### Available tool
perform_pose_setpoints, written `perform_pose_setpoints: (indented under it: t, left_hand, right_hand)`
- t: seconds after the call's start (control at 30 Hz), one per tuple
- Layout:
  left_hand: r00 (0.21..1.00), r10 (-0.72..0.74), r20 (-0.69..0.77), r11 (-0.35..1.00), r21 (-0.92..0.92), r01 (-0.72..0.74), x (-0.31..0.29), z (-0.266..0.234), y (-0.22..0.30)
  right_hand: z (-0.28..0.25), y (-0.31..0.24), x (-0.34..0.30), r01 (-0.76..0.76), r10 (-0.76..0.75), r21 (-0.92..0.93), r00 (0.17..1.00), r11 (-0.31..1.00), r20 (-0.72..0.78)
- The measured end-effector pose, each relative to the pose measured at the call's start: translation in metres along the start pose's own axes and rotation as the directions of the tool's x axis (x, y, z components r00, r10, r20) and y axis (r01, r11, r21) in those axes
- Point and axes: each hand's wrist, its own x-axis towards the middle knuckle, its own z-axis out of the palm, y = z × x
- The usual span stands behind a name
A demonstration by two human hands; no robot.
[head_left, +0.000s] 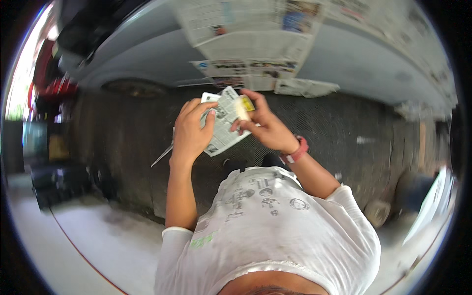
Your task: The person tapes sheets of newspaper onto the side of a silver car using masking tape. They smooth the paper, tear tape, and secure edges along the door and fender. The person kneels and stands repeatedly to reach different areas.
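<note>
My left hand [193,127] is closed on a folded sheet of newspaper [222,118], its thumb lying on the printed face. My right hand [274,130], with a red band at the wrist, curls round a cream roll of masking tape [242,109] that has a yellow patch on its inner side. The roll sits against the newspaper's right part, and its outline is smeared by motion. A thin pale strip [162,155] sticks out beside my left wrist; what it belongs to is hidden.
Ahead stands a grey-blue car body [147,59] with newspaper sheets [246,46] hanging down its side. Its wheel [135,87] is at the left. Dark flooring [132,132] lies below; a black case [61,184] is at left and a round container [377,212] at right.
</note>
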Motion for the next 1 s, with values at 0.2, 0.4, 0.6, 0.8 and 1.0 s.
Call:
perform_pose_setpoints:
  t: [0.2,0.4,0.6,0.8,1.0]
  left_hand:
    - [0.97,-0.053,0.236,0.945,-0.302,0.125,0.019,0.087,0.071]
    - [0.949,0.063,0.309,0.942,-0.334,0.047,0.053,0.162,0.147]
    - [0.922,0.381,0.072,0.9,-0.256,-0.353,0.075,0.222,0.235]
    - [0.821,0.571,0.015,0.792,-0.275,-0.546,0.104,0.273,0.298]
    - [0.703,0.71,0.03,0.685,-0.263,-0.68,0.137,0.312,0.337]
  right_hand:
    - [-0.045,-0.016,-0.084,-0.07,0.053,-0.158,0.993,0.985,-0.105]
    - [-0.114,-0.02,-0.155,0.111,-0.207,-0.287,0.921,0.952,-0.33]
    - [-0.177,-0.022,-0.199,-0.128,-0.118,-0.343,0.781,0.931,-0.613]
    - [-0.216,-0.041,-0.246,-0.209,-0.338,-0.504,0.526,0.838,-0.78]
    - [-0.258,-0.068,-0.28,-0.329,-0.242,-0.387,0.405,0.861,-0.882]
